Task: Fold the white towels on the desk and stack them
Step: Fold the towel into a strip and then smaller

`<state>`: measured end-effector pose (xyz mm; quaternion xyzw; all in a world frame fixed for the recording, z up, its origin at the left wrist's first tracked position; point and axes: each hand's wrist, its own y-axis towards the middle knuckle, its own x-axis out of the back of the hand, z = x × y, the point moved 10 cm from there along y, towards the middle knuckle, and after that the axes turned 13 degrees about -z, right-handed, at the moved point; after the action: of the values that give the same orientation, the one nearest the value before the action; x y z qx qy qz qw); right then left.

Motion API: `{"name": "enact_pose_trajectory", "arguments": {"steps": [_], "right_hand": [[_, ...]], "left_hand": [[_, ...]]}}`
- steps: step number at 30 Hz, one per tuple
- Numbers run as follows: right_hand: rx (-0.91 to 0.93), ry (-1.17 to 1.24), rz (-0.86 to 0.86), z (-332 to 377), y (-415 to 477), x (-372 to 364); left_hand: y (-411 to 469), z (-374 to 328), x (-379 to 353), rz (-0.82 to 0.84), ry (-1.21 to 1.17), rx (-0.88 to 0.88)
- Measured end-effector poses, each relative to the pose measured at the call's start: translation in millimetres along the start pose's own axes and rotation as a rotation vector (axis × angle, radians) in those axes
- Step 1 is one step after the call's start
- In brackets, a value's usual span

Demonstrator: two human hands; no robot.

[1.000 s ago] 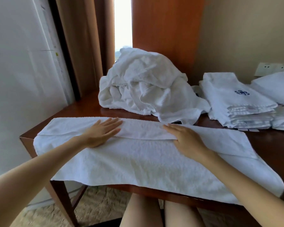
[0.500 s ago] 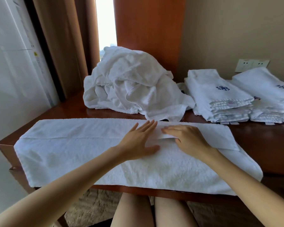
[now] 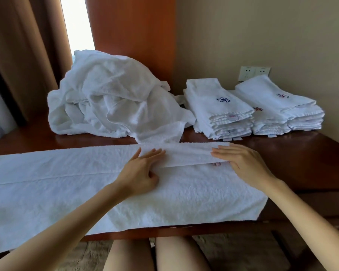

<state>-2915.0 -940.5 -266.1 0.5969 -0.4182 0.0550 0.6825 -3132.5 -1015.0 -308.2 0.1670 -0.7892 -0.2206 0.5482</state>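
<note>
Right now the white towel [image 3: 164, 196] lies spread lengthwise across the near part of the table [image 3: 301, 153], with its near edge hanging just over the front and its far long edge folded toward you as a narrow flap. Your left hand [image 3: 143, 171] sits near the middle of that flap, fingers laid over the top and thumb tucked beneath the edge, so its grip is a pinch on the towel. Your right hand [image 3: 241, 163] rests nearer the towel's right end, fingers straight and flat on the flap, its grip wide and holding nothing. Between your hands the flap's edge stands slightly lifted, and a small red embroidered mark [image 3: 215, 164] shows under it. Behind, a heap of unfolded towels [image 3: 114, 98] touches the towel's far edge. To its right stands a stack of folded towels [image 3: 221, 110], and just beside that a second stack [image 3: 282, 106] below a wall socket [image 3: 254, 72]. A brown curtain [image 3: 18, 55] hangs at far left.
</note>
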Motion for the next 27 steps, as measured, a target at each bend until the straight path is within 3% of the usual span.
{"name": "enact_pose_trajectory", "arguments": {"steps": [4,11,14,16,18,19,21,24,27], "right_hand": [[-0.071,-0.011,-0.051,-22,-4,14],[-0.366,0.114,0.276,-48,-35,0],[-0.455,-0.031,0.4,-60,-29,9],[-0.473,-0.098,0.199,-58,-7,33],[-0.525,0.055,-0.044,-51,4,45],[-0.536,0.123,-0.078,-45,7,39],[-0.506,0.141,0.115,-32,7,-2],[-0.456,0.076,0.608,-22,-22,-73],[-0.468,0.058,0.668,-32,-27,-90]], "left_hand": [[0,-4,3,-0.019,-0.002,-0.014],[-1,-5,4,-0.03,-0.025,-0.009],[0,-10,5,-0.021,-0.06,-0.031],[-2,-18,3,0.026,-0.082,-0.099],[-5,-29,-4,0.12,-0.098,-0.191],[-8,-33,-8,0.171,-0.098,-0.231],[-11,-35,-16,0.245,-0.092,-0.274],[-16,-31,-21,0.306,-0.088,-0.3],[-20,-30,-26,0.34,-0.02,-0.32]]}}
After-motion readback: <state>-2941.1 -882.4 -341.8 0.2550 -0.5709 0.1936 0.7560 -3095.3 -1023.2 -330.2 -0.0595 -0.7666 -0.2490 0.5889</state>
